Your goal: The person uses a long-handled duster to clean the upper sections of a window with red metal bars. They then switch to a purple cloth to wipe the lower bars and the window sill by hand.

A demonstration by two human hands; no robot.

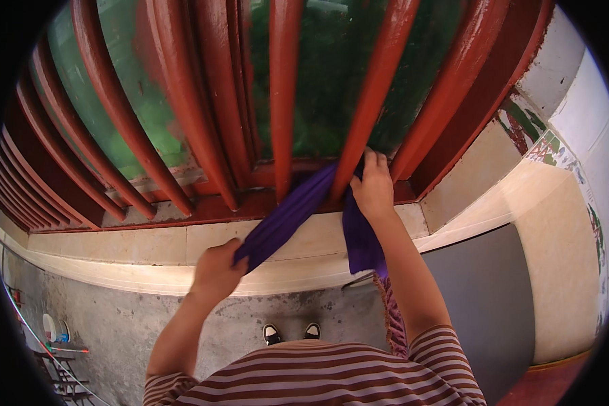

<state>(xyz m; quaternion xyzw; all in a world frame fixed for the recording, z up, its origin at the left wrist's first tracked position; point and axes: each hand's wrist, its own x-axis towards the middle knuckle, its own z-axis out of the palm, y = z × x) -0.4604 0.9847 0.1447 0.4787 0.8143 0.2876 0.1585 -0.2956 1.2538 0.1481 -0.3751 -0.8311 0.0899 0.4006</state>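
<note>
A long purple cloth [289,213] passes behind a red window bar [373,96] near its foot. My left hand [220,269] grips one end, drawn down and to the left in front of the tiled sill. On the bar's right side, my right hand [374,185] is closed on the other part of the cloth, whose loose end hangs below the hand beside my forearm. The fingertips of the right hand are partly hidden behind the cloth and beside the bar.
More red bars [284,101] stand before the window glass. Below them runs a beige tiled sill [223,241]. A grey panel [482,304] is at the lower right, with pink patterned fabric [397,325] near my right arm. A white bucket [53,327] stands on the concrete floor [132,325].
</note>
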